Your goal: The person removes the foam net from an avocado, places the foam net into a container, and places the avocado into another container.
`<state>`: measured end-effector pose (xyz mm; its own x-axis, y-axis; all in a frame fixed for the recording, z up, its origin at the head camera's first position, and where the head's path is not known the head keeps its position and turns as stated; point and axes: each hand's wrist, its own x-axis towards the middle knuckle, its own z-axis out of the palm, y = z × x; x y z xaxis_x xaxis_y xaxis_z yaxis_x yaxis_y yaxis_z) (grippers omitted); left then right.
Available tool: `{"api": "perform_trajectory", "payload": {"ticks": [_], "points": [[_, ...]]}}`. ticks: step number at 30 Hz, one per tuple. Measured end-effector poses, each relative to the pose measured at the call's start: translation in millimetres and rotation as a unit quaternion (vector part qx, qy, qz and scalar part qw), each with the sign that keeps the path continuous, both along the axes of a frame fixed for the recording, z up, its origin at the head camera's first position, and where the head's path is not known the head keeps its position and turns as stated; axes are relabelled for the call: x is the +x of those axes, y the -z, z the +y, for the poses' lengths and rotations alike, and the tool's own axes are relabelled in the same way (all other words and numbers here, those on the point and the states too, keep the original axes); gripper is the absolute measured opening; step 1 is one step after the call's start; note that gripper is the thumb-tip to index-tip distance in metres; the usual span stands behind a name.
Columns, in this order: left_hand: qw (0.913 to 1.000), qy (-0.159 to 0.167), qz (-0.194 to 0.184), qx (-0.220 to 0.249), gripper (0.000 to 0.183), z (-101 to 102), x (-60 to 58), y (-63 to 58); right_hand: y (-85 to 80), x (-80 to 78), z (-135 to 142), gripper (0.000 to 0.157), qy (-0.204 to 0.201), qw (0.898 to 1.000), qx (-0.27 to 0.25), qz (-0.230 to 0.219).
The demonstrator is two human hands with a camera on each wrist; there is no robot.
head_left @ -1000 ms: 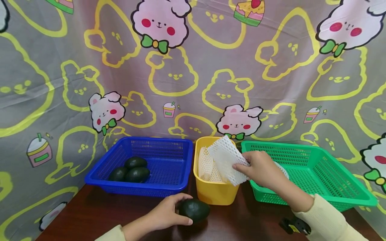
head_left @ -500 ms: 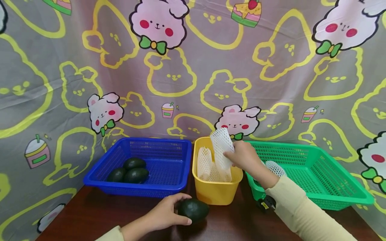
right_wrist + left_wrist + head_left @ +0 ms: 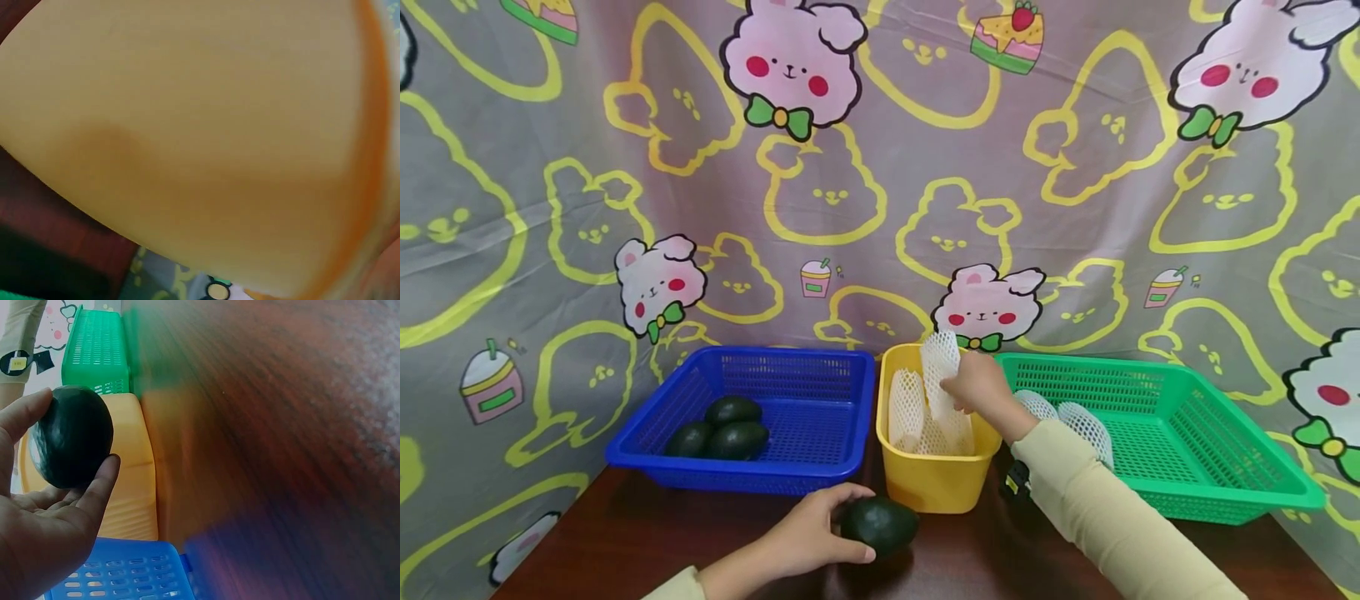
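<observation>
Left hand point(image 3: 811, 533) curls round the avocado point(image 3: 883, 526) at six o'clock, likely steadying it; at one o'clock from it, the right hand point(image 3: 983, 388) pinches a foam net point(image 3: 938, 360), near-upright probably because the yellow tub point(image 3: 934, 485) is narrow

The left hand point(image 3: 47, 531) is gripping a dark avocado point(image 3: 74, 437). Behind it a yellow bin point(image 3: 134, 481) is standing between a blue basket point(image 3: 125, 549), toward the left edge of the desk point(image 3: 269, 450), and a green basket point(image 3: 94, 376), toward the right edge
</observation>
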<state>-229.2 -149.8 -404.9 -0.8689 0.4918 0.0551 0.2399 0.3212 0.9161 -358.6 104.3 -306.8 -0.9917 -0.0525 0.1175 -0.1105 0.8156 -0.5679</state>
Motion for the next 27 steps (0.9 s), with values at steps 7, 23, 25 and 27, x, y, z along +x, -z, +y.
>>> {"api": "perform_trajectory", "payload": {"ticks": [7, 23, 25, 27], "points": [[1.0000, 0.000, 0.007, -0.001, 0.059, -1, -0.1, -0.4, 10.1, -7.2, -6, 0.019, 0.002, 0.999, -0.025, -0.032], [1.0000, -0.003, 0.004, -0.002, 0.059, -3, -1.2, 0.9, 27.2, -15.0, -17, 0.021, -0.002, 0.996, 0.041, -0.078], [1.0000, -0.003, 0.003, -0.001, 0.059, -4, -1.3, 0.9, 27.1, -14.4, -18, 0.022, -0.004, 0.995, 0.052, -0.082], [1.0000, -0.003, 0.003, 0.000, 0.059, -4, -1.4, 0.9, 27.3, -13.9, -19, 0.023, -0.006, 0.995, 0.064, -0.082]]}}
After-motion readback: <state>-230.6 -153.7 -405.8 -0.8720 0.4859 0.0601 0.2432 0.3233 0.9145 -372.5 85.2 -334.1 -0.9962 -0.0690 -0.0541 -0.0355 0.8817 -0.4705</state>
